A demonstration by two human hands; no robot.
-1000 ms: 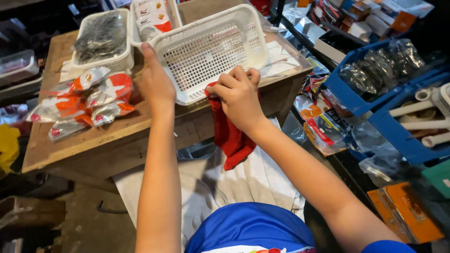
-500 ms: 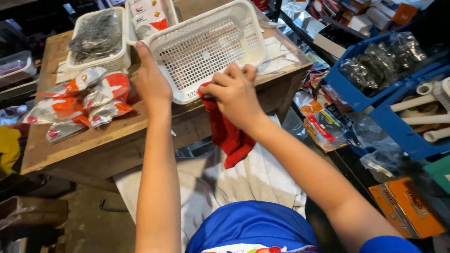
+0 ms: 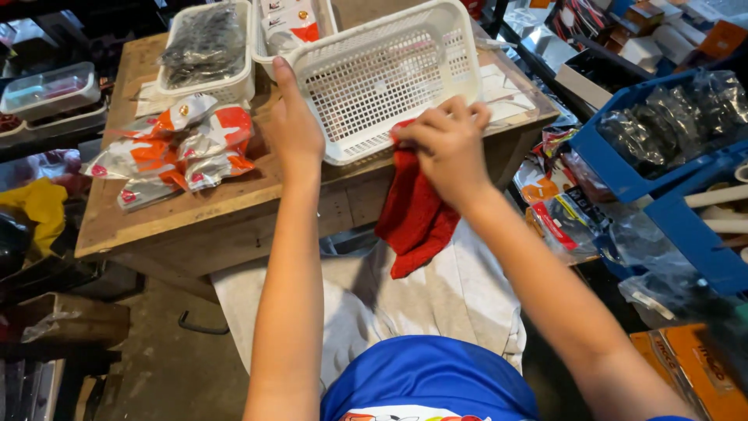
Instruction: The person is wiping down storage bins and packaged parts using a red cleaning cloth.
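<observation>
A white perforated plastic basket (image 3: pixel 389 70) stands tilted on the wooden table (image 3: pixel 195 210), its open side facing me. My left hand (image 3: pixel 292 125) grips its left rim and holds it up. My right hand (image 3: pixel 444 144) is closed on a red cloth (image 3: pixel 417 222) and presses it against the basket's lower front edge. Most of the cloth hangs down below the table edge over my lap.
Orange-and-white sealed packets (image 3: pixel 175 148) lie on the table's left part. A second white basket (image 3: pixel 206 47) of dark bagged parts stands behind them. A blue crate (image 3: pixel 654 148) with bagged items and pipes is at the right. Clutter fills the floor at both sides.
My right hand with the red cloth has shifted slightly along the basket's lower edge. The left hand keeps hold of the rim, and the basket stays tilted.
</observation>
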